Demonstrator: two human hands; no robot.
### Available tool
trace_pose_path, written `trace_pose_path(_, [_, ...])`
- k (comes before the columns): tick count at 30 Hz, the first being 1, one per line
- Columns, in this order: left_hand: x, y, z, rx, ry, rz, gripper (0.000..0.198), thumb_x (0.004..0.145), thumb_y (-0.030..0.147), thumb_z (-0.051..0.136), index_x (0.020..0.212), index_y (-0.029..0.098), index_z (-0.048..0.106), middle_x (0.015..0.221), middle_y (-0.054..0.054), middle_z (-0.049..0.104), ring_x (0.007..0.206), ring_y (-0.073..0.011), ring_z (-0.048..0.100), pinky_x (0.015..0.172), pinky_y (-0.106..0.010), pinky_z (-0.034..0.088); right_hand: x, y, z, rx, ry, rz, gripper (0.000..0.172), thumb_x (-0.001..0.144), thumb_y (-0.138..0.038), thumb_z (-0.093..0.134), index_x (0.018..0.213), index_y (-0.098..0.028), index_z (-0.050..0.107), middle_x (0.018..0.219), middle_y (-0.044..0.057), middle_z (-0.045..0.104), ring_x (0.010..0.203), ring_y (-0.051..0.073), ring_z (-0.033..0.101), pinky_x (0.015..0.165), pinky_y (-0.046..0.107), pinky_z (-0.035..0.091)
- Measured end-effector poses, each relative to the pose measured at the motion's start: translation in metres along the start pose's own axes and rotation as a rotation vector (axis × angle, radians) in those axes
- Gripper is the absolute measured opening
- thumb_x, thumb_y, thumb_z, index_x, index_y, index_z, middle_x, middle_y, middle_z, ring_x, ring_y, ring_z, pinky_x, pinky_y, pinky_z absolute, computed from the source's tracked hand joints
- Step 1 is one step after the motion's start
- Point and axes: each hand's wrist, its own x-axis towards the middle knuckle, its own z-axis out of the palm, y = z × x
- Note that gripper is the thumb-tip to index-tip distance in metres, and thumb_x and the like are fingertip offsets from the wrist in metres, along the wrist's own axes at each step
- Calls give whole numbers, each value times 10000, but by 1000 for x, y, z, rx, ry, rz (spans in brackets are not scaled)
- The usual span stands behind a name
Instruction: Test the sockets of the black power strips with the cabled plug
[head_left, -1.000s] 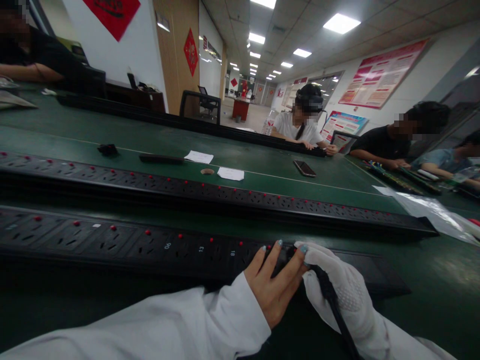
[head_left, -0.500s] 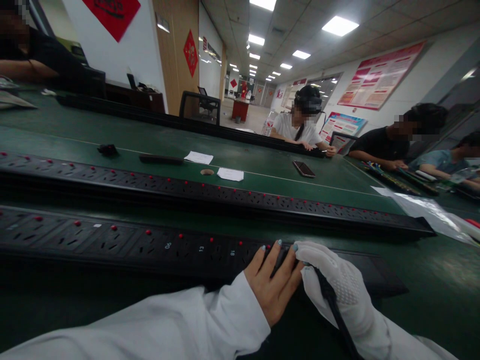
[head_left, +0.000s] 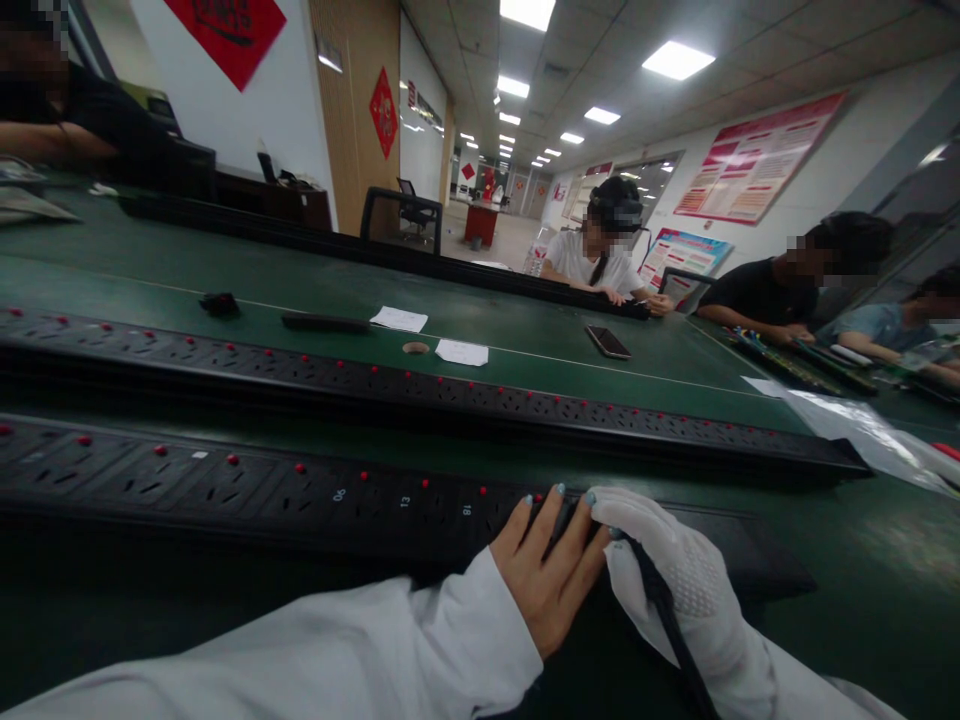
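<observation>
A long black power strip (head_left: pixel 225 490) with red switches and white numbers lies across the green table just in front of me. My left hand (head_left: pixel 551 575), bare with teal nails and a white sleeve, rests with fingers stretched flat over the strip near its right end. My right hand (head_left: pixel 675 575), in a white glove, touches it from the right and is closed around a black cable (head_left: pixel 679 640) that runs back toward me. The cable's end is hidden between the two hands.
A second long power strip (head_left: pixel 450 390) lies parallel behind the first. Farther back are a phone (head_left: pixel 608 342), two paper slips (head_left: pixel 461 351), a small black object (head_left: pixel 220 303) and a clear plastic bag (head_left: pixel 862 430). Other people (head_left: pixel 592 255) sit at the table's far and right sides.
My hands stay in place on the strip's right end. The view has tipped down very slightly.
</observation>
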Motion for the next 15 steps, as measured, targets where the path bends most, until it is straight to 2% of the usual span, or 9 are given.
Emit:
trace_pose_path(5, [1, 0, 0, 1, -7, -3, 413, 896, 247, 426, 1308, 217, 421, 1399, -64, 359, 1168, -267, 485, 913, -396, 406, -2, 0, 0, 3, 51, 3, 363, 784, -202, 503, 1146, -215, 489, 1065, 71, 646, 967, 204, 627, 813, 323, 542])
trace_pose_path(10, [0, 1, 2, -37, 45, -29, 411, 892, 215, 407, 1301, 194, 433, 1384, -50, 382, 1164, -265, 486, 911, -392, 414, 0, -1, -3, -12, 22, 4, 335, 796, -201, 497, 1131, -218, 499, 1071, 75, 644, 945, 205, 636, 817, 331, 541])
trace_pose_path(15, [0, 2, 2, -30, 45, -26, 417, 882, 222, 427, 1298, 190, 438, 1406, -70, 341, 1168, -269, 483, 922, -397, 410, -1, 2, -2, 38, -7, -16, 352, 790, -191, 497, 1140, -237, 494, 1093, 72, 635, 975, 206, 624, 829, 333, 539])
